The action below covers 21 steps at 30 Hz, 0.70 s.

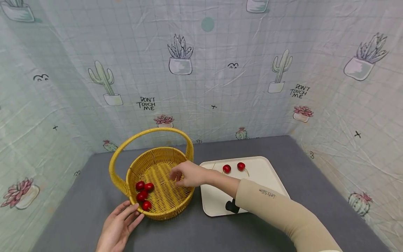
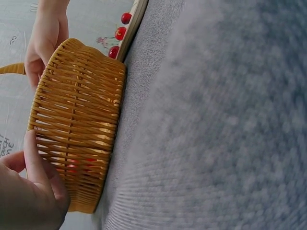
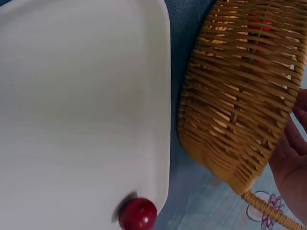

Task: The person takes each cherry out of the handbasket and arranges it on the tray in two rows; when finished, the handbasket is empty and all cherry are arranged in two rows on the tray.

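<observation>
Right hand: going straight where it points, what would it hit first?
Likely the glossy red cherries inside the round yellow wicker basket; the right hand might pass above them, since depth is unclear.

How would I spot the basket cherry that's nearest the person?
Find the round yellow wicker basket, left of the white tray in the head view. Inside, at its left side, lie four red cherries. Yours is the bottom cherry, lowest in that view, below the other three.

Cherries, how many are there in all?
7 cherries: four bunched inside the basket near the left hand, three on the white tray, one hidden in the head view. Others may be hidden too.
</observation>
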Motion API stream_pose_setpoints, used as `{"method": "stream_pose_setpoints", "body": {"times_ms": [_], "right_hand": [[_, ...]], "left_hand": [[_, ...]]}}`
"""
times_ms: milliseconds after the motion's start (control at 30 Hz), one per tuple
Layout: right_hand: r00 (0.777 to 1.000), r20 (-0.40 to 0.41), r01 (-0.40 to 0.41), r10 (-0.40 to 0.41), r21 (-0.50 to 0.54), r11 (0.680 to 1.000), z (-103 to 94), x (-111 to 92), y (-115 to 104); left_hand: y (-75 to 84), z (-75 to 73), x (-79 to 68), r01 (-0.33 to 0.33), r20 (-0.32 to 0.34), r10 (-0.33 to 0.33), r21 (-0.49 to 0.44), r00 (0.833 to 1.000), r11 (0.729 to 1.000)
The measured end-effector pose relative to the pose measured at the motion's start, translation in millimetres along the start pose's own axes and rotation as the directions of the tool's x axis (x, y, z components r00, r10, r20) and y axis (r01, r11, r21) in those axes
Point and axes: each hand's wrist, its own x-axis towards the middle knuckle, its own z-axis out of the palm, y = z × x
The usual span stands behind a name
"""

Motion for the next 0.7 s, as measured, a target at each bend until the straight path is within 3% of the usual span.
{"method": "stream_pose_setpoints", "body": {"times_ms": [267,700], "right_hand": [[1.000,0.018,-0.008,0.008,0.007,1.000,15.3,18.7,0.6],[0.997,-0.021,-0.069,0.070,0.048,0.996,39.9,40.7,-0.2]], "left_hand": [[1.4,-0.4,0.3,-0.001,-0.001,0.001,-0.001,1.000,1.000],[1.1,1.9,-0.3,-0.001,-0.008,0.001,-0.005,1.000,1.000]]}}
